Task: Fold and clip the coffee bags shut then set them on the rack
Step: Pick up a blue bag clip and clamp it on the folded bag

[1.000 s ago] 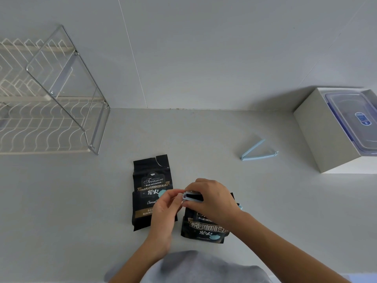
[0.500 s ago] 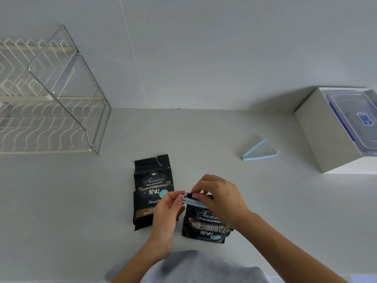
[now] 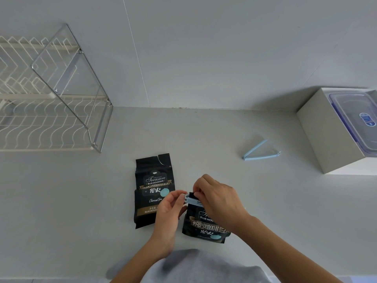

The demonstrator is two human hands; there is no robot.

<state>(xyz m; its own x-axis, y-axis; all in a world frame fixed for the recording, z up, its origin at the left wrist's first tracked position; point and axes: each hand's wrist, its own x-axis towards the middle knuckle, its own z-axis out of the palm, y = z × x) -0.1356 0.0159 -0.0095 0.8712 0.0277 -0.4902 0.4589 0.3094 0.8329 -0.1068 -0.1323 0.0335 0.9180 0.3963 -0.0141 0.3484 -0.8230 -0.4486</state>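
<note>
Lower centre of frame: left hand (image 3: pixel 170 209) pinches the end of the blue clip (image 3: pixel 193 200) while right hand (image 3: pixel 217 198) presses the folded top of the near coffee bag (image 3: pixel 205 226). Risk: the fold springs loose if the clip sits askew. Second bag (image 3: pixel 154 190) lies unclipped alongside. Spare clip (image 3: pixel 259 153) right of centre. Rack (image 3: pixel 53 99), upper left, holds nothing. Lidded tub (image 3: pixel 355 117) in the box (image 3: pixel 324 137) at right; contents not discernible.

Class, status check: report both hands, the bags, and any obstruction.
Left hand and right hand both on blue clip atop near bag. Second bag unclipped. Spare clip waiting. Rack unobstructed.
</note>
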